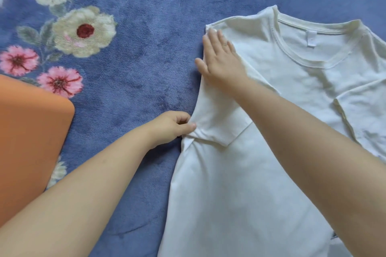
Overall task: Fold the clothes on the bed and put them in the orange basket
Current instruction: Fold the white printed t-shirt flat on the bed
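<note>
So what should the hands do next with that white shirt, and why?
Probably smooth the bunched fabric where the left hand pinches the shirt. The sleeve is folded in, pressed flat by the right hand, but wrinkles gather at its lower edge.

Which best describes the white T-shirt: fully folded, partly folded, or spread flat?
Partly folded: the white T-shirt has both sleeves turned inward, but its body still lies long.

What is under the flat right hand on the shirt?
The right hand presses the folded-in sleeve of the white T-shirt. Whatever lies beneath that fabric is covered.
</note>
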A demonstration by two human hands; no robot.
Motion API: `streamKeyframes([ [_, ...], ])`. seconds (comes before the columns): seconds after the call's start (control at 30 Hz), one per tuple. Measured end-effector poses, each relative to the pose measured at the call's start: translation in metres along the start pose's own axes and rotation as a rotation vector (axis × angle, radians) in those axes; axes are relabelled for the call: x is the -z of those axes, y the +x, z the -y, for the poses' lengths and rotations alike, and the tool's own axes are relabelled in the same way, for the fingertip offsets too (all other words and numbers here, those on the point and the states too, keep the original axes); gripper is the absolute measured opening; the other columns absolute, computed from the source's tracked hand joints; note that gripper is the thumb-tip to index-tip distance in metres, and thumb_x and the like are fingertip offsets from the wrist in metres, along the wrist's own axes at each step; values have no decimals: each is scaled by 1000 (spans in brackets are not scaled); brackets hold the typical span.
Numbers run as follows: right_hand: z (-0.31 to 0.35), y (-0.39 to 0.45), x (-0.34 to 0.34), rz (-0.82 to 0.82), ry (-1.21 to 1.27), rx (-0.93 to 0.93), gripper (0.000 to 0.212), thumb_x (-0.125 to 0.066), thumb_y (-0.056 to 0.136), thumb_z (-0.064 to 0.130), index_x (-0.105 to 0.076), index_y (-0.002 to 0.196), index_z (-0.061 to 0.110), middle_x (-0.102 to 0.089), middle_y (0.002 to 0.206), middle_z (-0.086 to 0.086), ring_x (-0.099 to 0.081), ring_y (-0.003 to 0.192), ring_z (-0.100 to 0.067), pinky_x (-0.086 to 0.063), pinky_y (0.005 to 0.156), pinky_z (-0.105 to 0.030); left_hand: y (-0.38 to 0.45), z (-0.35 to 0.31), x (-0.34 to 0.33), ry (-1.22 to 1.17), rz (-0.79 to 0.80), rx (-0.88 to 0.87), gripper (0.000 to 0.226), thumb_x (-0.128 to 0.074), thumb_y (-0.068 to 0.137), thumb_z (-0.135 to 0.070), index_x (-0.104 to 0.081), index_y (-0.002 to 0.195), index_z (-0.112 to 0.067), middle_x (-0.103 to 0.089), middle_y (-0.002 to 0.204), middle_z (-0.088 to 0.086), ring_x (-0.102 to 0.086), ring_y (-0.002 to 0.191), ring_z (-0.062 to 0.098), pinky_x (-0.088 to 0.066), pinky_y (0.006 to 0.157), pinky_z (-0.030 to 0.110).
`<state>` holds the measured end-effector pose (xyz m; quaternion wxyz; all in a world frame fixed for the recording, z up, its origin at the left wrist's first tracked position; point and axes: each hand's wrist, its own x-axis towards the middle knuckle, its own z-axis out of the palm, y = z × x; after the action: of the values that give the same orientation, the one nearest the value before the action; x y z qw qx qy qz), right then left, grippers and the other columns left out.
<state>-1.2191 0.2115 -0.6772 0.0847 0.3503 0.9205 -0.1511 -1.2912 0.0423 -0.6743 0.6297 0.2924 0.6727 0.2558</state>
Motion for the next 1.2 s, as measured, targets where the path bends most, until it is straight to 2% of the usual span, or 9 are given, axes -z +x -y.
streamKeyframes([
  [0.33,-9,-2,-10,61,32,-61,66,-24,99,45,2,149,11,10,157,-4,10,144,-19,7,114,-34,1,2,1,70,-13,-13,22,-63,84,-2,-55,70,-15,-52,68,-4,-44,60,2,-35,58,11],
  [0.5,-17,-77,-30,40,37,-43,85,-4,77,64,-6,149,18,6,156,-7,6,144,-23,9,112,-31,-2,0,1,-94,-68,16,21,-62,82,7,-55,74,-12,-57,62,-5,-49,53,2,-40,52,8],
  [0.6,-25,-134,-44,34,70,-42,88,-5,72,62,-16,148,18,-4,156,-7,-1,144,-24,14,109,-26,-8,-3,0,-176,-94,28,22,-70,74,6,-55,79,-10,-54,50,-10,-46,42,-2,-35,44,9],
  [0.67,-30,-158,-47,42,80,-86,85,-5,73,59,-18,147,19,-6,156,-6,-2,144,-24,14,108,-25,-15,0,-5,-132,-118,36,27,-74,72,2,-55,84,-13,-56,59,-4,-48,45,-1,-38,48,10],
  [0.77,-36,-189,-50,85,71,-130,90,7,67,59,-8,148,23,5,156,-2,6,145,-21,16,109,-27,-30,12,-23,19,-235,45,29,-72,76,-1,-52,83,-21,-55,60,-4,-49,47,-1,-38,49,11],
  [0.83,-39,-214,-54,105,50,-129,91,10,66,57,-6,148,24,6,156,-2,6,144,-21,18,108,-26,-37,20,-34,212,-443,40,17,-62,84,-6,-52,78,-19,-55,63,0,-52,59,10,-39,56,19],
  [0.97,-44,-266,-70,28,31,-109,67,-23,83,44,-47,135,11,-40,144,-15,-39,130,-38,-3,108,-30,-45,32,-18,368,-891,219,23,-38,89,-8,-60,91,-4,-64,100,19,-55,98,35,-43,80,36],
  [1.03,-50,-288,-80,-58,-49,-100,56,-35,82,38,-61,122,9,-55,130,-16,-55,115,-39,-10,105,-29,-57,39,-12,451,-861,241,21,-37,88,-7,-58,88,-7,-64,103,16,-54,100,33,-39,75,32],
  [1.2,-52,-338,-97,-138,-97,-38,52,-37,81,37,-57,122,12,-58,127,-15,-57,113,-37,-20,102,-37,-100,45,-63,649,-720,135,23,-42,91,-12,-53,110,-6,-56,116,15,-48,107,32,-38,84,37],
])
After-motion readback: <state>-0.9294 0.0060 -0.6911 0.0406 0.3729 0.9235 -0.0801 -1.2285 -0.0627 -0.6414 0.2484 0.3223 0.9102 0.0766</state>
